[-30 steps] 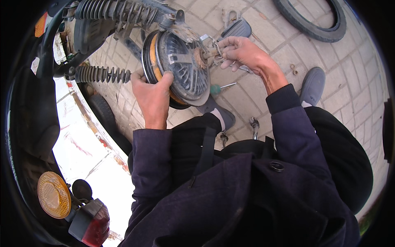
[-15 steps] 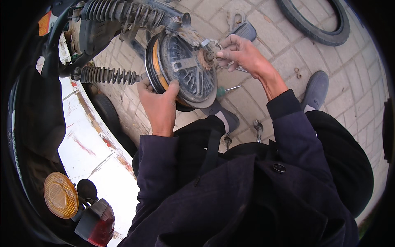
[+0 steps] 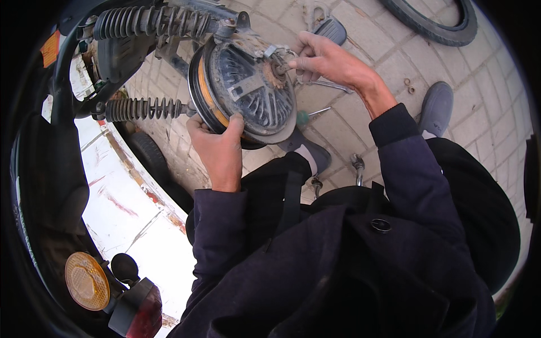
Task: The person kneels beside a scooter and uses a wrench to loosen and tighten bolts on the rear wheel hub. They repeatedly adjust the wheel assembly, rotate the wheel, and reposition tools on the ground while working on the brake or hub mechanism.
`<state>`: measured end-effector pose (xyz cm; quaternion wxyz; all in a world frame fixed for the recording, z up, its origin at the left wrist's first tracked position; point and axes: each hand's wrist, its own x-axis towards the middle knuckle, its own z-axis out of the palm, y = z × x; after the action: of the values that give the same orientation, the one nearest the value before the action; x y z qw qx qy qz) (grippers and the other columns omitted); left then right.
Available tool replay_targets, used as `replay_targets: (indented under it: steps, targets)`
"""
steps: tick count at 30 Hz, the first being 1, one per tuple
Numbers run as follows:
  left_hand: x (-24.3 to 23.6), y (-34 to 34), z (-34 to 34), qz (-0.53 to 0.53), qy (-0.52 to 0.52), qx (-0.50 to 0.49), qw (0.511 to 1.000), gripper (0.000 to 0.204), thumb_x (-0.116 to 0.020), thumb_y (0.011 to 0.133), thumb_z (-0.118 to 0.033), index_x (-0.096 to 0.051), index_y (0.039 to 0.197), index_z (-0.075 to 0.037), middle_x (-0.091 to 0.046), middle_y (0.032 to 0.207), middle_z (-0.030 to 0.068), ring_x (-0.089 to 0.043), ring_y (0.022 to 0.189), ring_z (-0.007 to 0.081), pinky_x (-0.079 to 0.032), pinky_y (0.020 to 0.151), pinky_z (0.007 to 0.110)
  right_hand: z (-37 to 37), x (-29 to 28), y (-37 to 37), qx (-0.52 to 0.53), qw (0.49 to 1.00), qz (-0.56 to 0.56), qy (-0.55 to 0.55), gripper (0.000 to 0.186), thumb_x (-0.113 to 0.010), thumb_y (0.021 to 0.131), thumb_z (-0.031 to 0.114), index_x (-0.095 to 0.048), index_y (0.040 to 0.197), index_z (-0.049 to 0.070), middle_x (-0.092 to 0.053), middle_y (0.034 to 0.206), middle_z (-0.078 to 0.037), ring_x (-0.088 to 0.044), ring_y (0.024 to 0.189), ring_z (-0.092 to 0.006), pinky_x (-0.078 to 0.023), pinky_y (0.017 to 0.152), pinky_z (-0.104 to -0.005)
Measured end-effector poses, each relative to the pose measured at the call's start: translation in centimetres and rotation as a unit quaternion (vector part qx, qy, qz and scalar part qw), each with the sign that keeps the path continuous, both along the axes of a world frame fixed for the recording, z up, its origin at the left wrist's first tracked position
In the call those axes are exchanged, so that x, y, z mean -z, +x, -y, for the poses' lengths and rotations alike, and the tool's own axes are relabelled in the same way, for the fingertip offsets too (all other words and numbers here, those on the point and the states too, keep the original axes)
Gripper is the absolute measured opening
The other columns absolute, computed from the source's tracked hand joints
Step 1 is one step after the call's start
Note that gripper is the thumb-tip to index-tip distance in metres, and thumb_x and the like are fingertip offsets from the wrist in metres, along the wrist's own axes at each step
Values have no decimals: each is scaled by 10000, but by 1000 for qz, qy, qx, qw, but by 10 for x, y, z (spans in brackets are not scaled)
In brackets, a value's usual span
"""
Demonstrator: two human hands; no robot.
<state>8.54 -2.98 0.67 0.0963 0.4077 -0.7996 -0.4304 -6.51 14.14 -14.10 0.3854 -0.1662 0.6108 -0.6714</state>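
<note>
A dusty scooter hub wheel (image 3: 253,84) without a tire, its rim circled by an orange band (image 3: 204,84), hangs at the frame's end. My left hand (image 3: 218,149) is closed on the lower rim, thumb in front and fingers behind. At the hub's centre, the axle end (image 3: 279,69) sticks out toward the right through a rusty ring. My right hand (image 3: 332,61) has thumb and fingertips pinched together at that axle end; whatever small part lies between them is hidden.
Two coil shock absorbers (image 3: 146,109) run from the frame to the wheel. A wrench (image 3: 332,85), green-handled screwdriver (image 3: 302,118), small nuts (image 3: 410,89), pedal-like black part (image 3: 329,31) and loose tire (image 3: 445,34) lie on the paving. An orange reflector (image 3: 87,281) and red tail light (image 3: 143,315) project lower left.
My right hand has shifted slightly left and up with its fingertips still by the axle end. My left hand keeps its hold on the rim. The whole view has shifted a little.
</note>
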Motion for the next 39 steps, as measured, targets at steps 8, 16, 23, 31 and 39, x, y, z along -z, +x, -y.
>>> replay_targets:
  steps: [8,16,23,31,39]
  targets:
    - [0,2,1,26,-45,17,999,524,-799,775,-134,-503,1138,101,-647,998,155,-633,874,183,-515,833,301,2,1,10,8,1000,28,-9,294,-693,961,234,-549,1034,-11,-608,796,-68,-633,684,-134,-484,585,-302]
    - [-6,-11,14,74,-91,41,992,426,-793,833,-207,-569,1067,71,-660,977,131,-619,856,175,-503,830,315,5,5,10,21,999,40,-19,298,-703,954,246,-546,1013,1,-590,776,-50,-602,656,-125,-461,567,-294]
    - [-12,-16,21,26,12,30,999,453,-790,852,-162,-535,1124,94,-679,983,133,-640,828,120,-512,769,253,9,-5,4,29,999,21,-9,280,-691,963,244,-550,988,3,-592,767,-51,-592,661,-121,-455,579,-297]
    - [-14,-12,24,9,38,46,998,416,-778,851,-108,-517,1112,83,-688,961,131,-666,827,121,-533,748,251,10,-8,-2,-2,1000,20,-4,271,-684,966,231,-533,987,7,-576,753,-56,-563,660,-140,-451,608,-343]
    - [-11,-7,21,22,36,44,998,412,-788,840,-133,-523,1081,72,-671,931,107,-638,808,122,-525,750,258,9,-11,-1,9,989,-140,52,307,-676,964,254,-510,1014,1,-587,750,-101,-576,672,-197,-463,618,-375]
